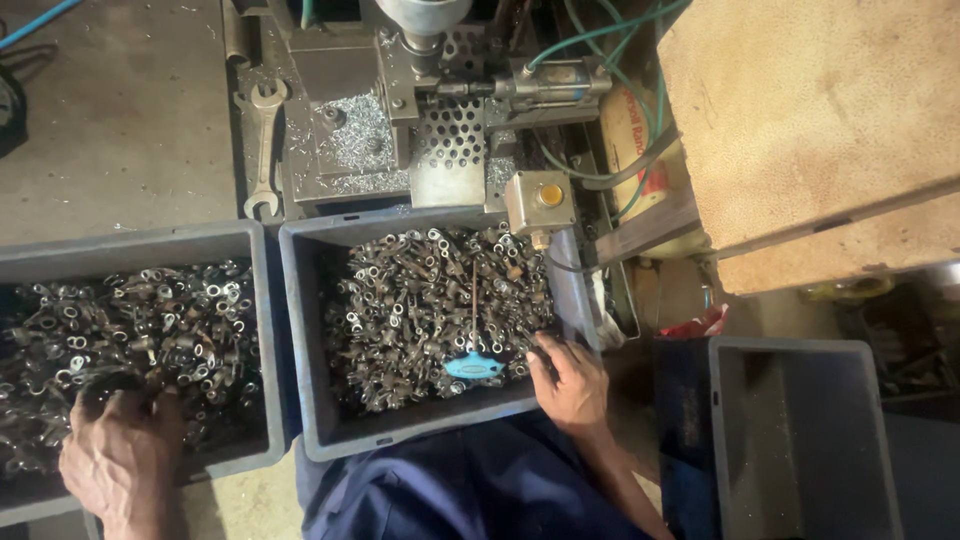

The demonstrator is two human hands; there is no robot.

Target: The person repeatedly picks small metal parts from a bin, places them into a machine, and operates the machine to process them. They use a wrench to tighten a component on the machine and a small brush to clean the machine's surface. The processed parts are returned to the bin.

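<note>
**Listener:** Where are you, and what lies under your hands?

**Me:** I look straight down in a workshop; the floor (120, 110) is bare grey concrete, dusty. Two grey plastic bins sit side by side below me. My left hand (120, 455) is down in the left bin (262, 300), fingers curled into the heap of small metal fittings (150, 320); whether that grip has closed on any piece, I cannot tell. My right hand (572, 380) rests at the right edge of the middle bin (300, 330), fingers bent onto its pile of fittings (430, 300); its hold is hidden too.

**Listener:** Anything else in that bin?

**Me:** A thin tool with a blue handle (474, 367) lies on the pile, just beside my right hand.

**Listener:** And the room beyond?

**Me:** Ahead stands a steel machine table (350, 150) strewn with bright metal shavings; a spanner (264, 150) lies along its left edge; a small box with a yellow button (541, 200) overhangs the middle bin; green hoses (600, 30) loop above. At right, a large wooden block (800, 120), and below it an open grey bin (800, 440).
</note>
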